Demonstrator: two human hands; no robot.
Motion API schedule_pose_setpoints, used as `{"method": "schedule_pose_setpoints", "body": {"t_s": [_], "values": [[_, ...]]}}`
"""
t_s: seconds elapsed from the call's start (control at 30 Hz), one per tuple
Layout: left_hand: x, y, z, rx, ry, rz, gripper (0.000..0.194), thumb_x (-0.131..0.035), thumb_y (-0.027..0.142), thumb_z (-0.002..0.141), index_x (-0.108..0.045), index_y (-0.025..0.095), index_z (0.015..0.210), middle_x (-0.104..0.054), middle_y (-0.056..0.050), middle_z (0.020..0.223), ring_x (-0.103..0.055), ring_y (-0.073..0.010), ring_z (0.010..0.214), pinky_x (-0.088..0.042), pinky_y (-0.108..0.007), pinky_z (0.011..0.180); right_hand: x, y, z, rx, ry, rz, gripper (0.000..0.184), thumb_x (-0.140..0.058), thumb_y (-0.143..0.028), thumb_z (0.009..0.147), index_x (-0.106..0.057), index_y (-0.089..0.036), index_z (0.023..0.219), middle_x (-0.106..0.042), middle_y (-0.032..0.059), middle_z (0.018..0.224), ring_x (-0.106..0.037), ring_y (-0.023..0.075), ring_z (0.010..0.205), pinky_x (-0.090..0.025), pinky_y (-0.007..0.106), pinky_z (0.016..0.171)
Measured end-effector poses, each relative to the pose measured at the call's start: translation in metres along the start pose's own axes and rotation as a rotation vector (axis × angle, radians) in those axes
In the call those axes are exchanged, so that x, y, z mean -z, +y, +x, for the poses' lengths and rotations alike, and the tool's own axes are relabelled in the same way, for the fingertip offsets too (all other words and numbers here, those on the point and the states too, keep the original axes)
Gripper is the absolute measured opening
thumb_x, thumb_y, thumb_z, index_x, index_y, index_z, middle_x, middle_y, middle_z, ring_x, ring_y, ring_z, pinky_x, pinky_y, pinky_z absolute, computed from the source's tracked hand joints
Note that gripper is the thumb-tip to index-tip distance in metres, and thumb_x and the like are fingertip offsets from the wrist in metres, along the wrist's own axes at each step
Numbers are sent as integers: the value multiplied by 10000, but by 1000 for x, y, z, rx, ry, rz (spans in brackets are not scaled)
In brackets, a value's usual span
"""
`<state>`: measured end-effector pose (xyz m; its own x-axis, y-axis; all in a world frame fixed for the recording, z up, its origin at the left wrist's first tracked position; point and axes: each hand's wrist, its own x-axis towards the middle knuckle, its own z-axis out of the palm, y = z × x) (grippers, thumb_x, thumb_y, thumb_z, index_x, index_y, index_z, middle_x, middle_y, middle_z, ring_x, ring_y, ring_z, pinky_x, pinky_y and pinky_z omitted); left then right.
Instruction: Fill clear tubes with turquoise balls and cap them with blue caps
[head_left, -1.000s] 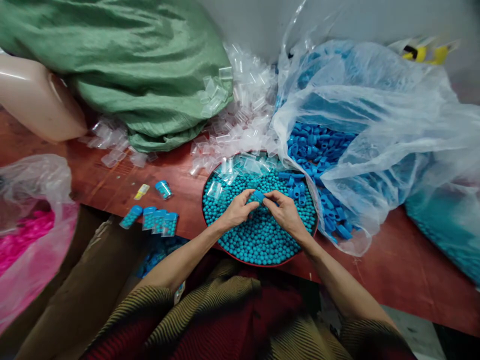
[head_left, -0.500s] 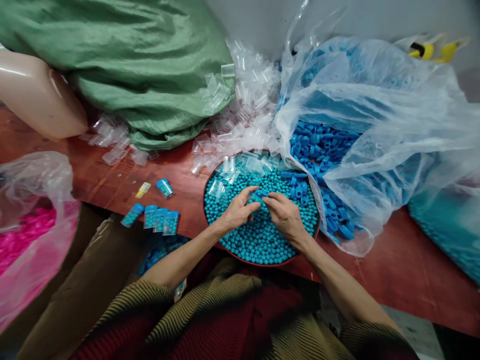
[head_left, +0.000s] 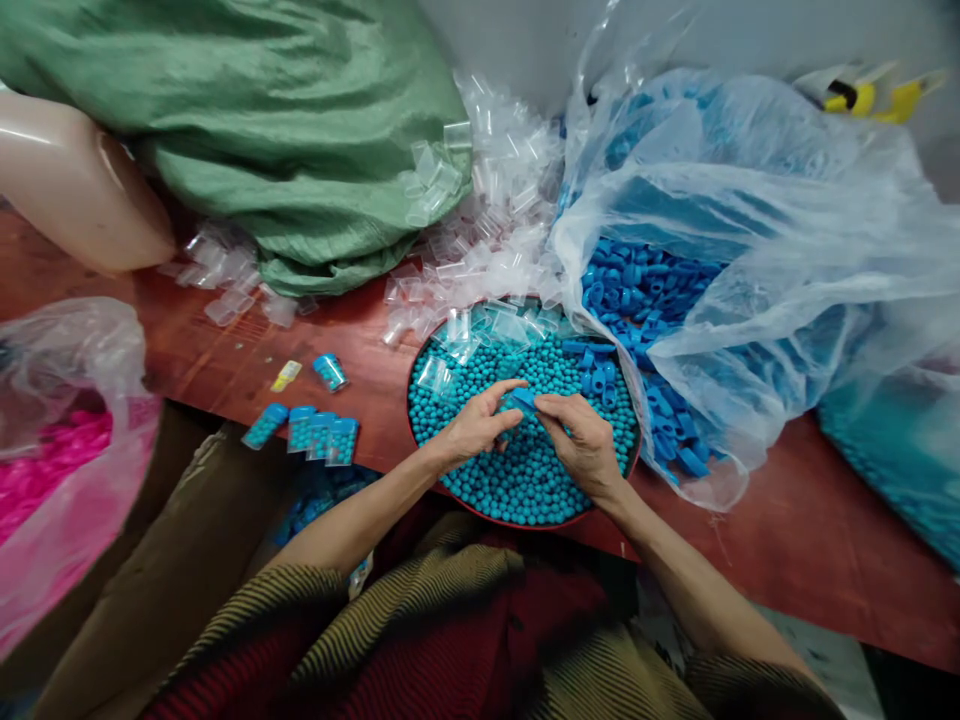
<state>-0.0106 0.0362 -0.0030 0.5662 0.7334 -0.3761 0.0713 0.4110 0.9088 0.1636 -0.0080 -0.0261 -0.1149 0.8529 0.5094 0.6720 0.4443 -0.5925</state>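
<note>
Sleeves: striped dark-red and olive cloth sleeves (head_left: 300, 590) at the near side, with both forearms reaching out over the tray.
Right hand: here the right hand (head_left: 583, 440) has its fingertips pinched on the cap's right end.
Left hand: the left hand (head_left: 478, 424) is at the cap's other end, thumb and forefinger curved apart; whether they grip it, I cannot tell.
Cap: a small blue plastic cap (head_left: 524, 399), between the hands and above the beads; long axis slanting gently, left end farther away, right end nearer. Which end is open, I cannot tell.
Tray: round, red-rimmed tray (head_left: 525, 526) on the red table (head_left: 750, 550), full of round turquoise beads (head_left: 540, 490); clear pieces lie at its far side, blue caps (head_left: 598, 378) at its far right.
Containers: four bead-filled clear containers with blue lids (head_left: 301, 430) near the table's edge, lids pointing away, the leftmost leaning right; a fifth (head_left: 330, 372) lies just beyond, lid far-left.
Bag: translucent plastic bag (head_left: 765, 330), right of the tray, spilling more blue caps.
Back: a heap of clear plastic pieces (head_left: 502, 200) beside a green fabric sack (head_left: 300, 130).
</note>
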Motion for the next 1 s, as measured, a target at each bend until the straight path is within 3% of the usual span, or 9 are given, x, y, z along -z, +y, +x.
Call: {"method": "schedule_pose_setpoints", "body": {"t_s": [0.13,0.37,0.47,0.63,0.77,0.9,1.0], "values": [[0,-4,-2,34,-39,-105,575,-622,413,777,-420,183,1264,-475,77,612,-460,-39,412,-259,-136,343,-2,5,-3,225,28,-69,252,-507,-102,869,-680,-207,1020,-724,76,989,-642,185,866,-521,347,753],[-11,-10,-3,-3,91,-215,427,-670,381,720,-506,171,1055,-428,96,577,-370,-17,374,-244,-151,337,-2,2,-5,321,-14,-57,288,-465,-60,862,-665,-196,1018,-722,92,967,-640,188,859,-530,352,737],[-11,-12,-3,-21,100,-191,427,-652,404,729,-499,184,1061,-429,99,568,-380,-21,364,-240,-148,333,-3,2,-3,140,-54,126,255,-503,-117,867,-625,-228,1062,-708,65,950,-647,172,849,-540,346,753],[-2,-15,-5,-55,-9,-38,450,-596,429,762,-434,195,1110,-485,90,570,-485,-61,390,-303,-150,357,-7,4,7,-507,3,605,415,-706,-343,725,-514,-236,1077,-635,12,884,-632,144,718,-563,302,614],[-4,-17,-6,-77,-19,-34,382,-581,387,772,-418,200,1063,-451,100,604,-461,-41,391,-334,-156,391,-7,1,15,-817,17,778,529,-791,-397,584,-512,-204,990,-613,3,854,-622,148,693,-557,280,527],[-8,-20,-4,-74,30,-26,362,-535,375,802,-405,203,1092,-456,83,664,-436,-36,401,-342,-172,402,-5,-5,12,-832,13,667,430,-704,-450,685,-585,-170,988,-644,26,817,-638,172,673,-569,333,572],[-10,-25,-2,-106,61,49,418,-548,344,800,-399,206,1165,-517,41,792,-458,-49,493,-399,-199,469,-7,-9,5,-612,-69,425,437,-573,-457,814,-582,-183,1154,-675,86,986,-665,224,816,-556,421,764]]}}
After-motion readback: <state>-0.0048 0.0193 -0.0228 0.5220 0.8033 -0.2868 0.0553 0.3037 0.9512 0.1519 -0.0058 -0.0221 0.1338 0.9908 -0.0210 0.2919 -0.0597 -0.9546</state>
